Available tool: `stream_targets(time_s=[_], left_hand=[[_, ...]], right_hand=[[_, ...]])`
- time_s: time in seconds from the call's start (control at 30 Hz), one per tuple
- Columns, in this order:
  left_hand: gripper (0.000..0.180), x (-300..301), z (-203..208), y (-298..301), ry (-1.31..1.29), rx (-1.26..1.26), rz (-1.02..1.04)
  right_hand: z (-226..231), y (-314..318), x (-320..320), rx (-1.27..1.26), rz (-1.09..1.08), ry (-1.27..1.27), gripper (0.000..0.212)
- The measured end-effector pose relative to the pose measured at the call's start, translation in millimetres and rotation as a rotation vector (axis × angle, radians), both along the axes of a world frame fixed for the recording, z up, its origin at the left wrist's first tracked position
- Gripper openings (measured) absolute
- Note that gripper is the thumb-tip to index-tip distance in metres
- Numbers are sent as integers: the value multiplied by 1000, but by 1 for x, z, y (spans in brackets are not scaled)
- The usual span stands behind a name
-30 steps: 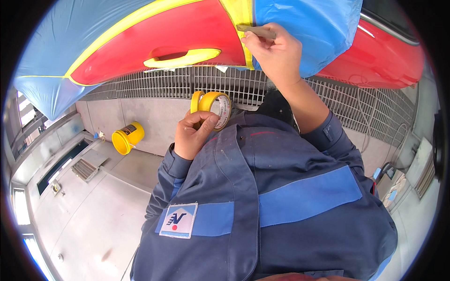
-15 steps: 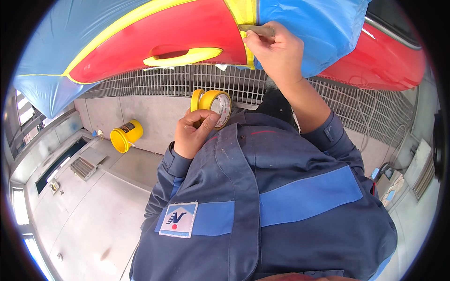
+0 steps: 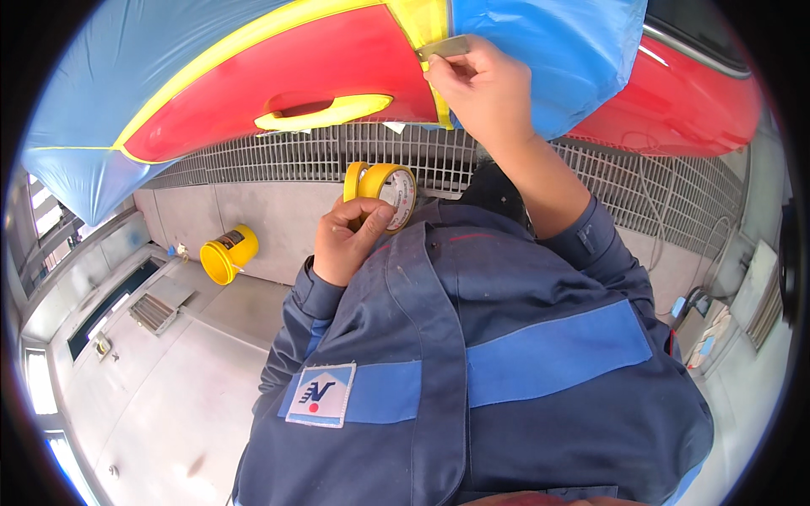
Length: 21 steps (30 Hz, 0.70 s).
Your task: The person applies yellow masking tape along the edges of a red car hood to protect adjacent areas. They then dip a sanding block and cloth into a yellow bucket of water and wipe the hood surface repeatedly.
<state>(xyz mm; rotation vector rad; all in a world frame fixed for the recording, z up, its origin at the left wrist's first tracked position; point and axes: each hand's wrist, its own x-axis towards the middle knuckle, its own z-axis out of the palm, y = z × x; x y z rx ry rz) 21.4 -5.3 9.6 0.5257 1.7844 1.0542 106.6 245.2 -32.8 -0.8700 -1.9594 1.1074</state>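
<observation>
My right hand (image 3: 489,88) pinches a thin, flat grey scraper (image 3: 449,46). The scraper's tip meets the yellow masking tape (image 3: 419,24) that runs down between a red car panel (image 3: 337,63) and a blue plastic sheet (image 3: 540,51). Near my waist, my left hand (image 3: 348,240) grips two rolls of yellow masking tape, a wide roll (image 3: 380,183) and a narrower roll (image 3: 352,179) to its left. Yellow tape also covers the door handle (image 3: 329,114) on the red panel.
Another plastic sheet (image 3: 126,67) covers the far left, edged in yellow tape. Bare red bodywork (image 3: 675,105) curves away at the right. Below the car runs a metal floor grating (image 3: 278,158). A yellow bucket (image 3: 229,255) lies tipped on the floor at left.
The view has shifted slightly. My right hand has turned the scraper, whose outer end now points upward to the right. My left hand keeps the tape rolls in place.
</observation>
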Motion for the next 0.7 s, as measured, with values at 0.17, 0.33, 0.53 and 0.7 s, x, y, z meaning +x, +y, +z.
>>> stream_targets(time_s=[0.17, 0.33, 0.53, 0.7], left_hand=[[18, 0, 0, -1, 33, -9, 3], [18, 1, 2, -5, 11, -22, 10], [18, -1, 3, -6, 14, -23, 21], [18, -1, 3, -7, 13, -25, 24]], right_hand=[[-3, -5, 1, -45, -35, 133, 8], [6, 1, -2, 170, -30, 72, 11], [10, 9, -9, -203, 0, 127, 15], [7, 12, -8, -239, 21, 118, 17]])
